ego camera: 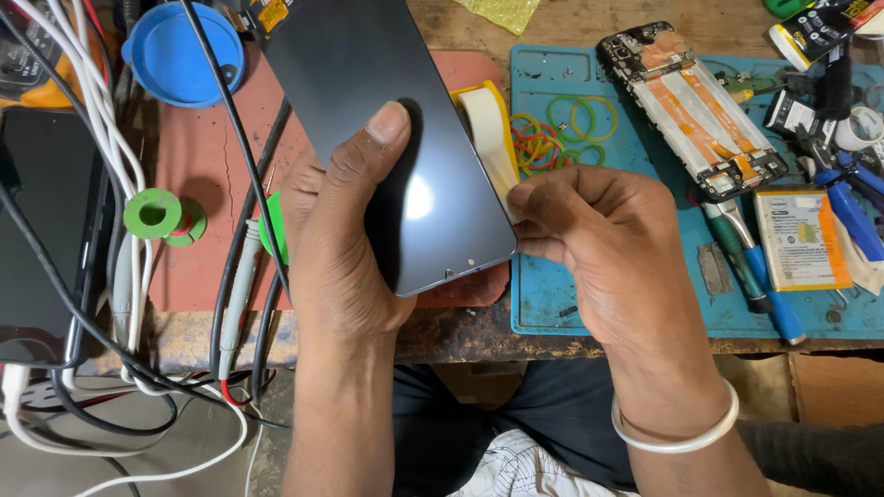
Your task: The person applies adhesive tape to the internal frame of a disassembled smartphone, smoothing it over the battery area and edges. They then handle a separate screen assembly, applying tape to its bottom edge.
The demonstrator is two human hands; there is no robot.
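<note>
My left hand (343, 235) holds a black phone screen panel (387, 129) face up, thumb pressed on the glass, above a red mat (198, 156). My right hand (603, 244) pinches a strip of pale tape (488, 138) at the panel's right edge; the strip curves up from my fingertips along that edge. A white bangle circles my right wrist.
A blue work mat (552, 294) on the right carries coloured rubber bands (557, 129), an opened phone body (695, 106), a phone battery (801, 239) and blue-handled tools (769, 285). A blue lid (180, 55), green spools (157, 213) and several cables (101, 147) lie on the left.
</note>
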